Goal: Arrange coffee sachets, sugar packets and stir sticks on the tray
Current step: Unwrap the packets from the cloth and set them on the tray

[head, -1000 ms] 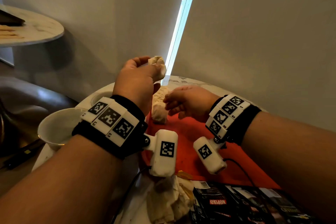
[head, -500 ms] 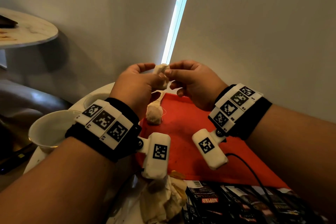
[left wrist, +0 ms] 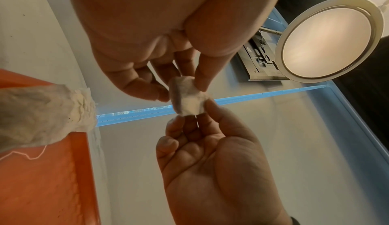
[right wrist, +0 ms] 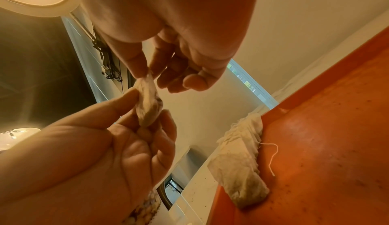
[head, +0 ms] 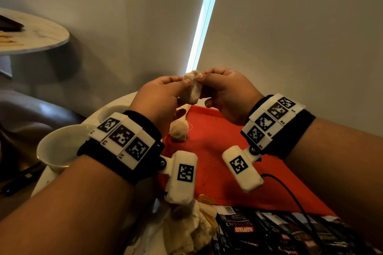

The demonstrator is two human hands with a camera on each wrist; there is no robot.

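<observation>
At far left, a white cup (head: 60, 147), part hidden behind the left wrist band. Left hand (head: 159, 99) and right hand (head: 226, 93) raised over the red tray (head: 217, 136), thumb and fingertips of both pinching one small pale sachet (head: 192, 89); contents impossible to tell. A second pale sachet (head: 178, 131) lying across the tray's left rim. Black Kopiko coffee sachets (head: 248, 232) cut off at the bottom edge.

Two hands, left (head: 159, 101) and right (head: 226, 91). One red tray (head: 228, 151), two white cups (head: 60, 147), two pale pouches (head: 191, 91). The black sachets (head: 248, 232) overlap too much to count.
</observation>
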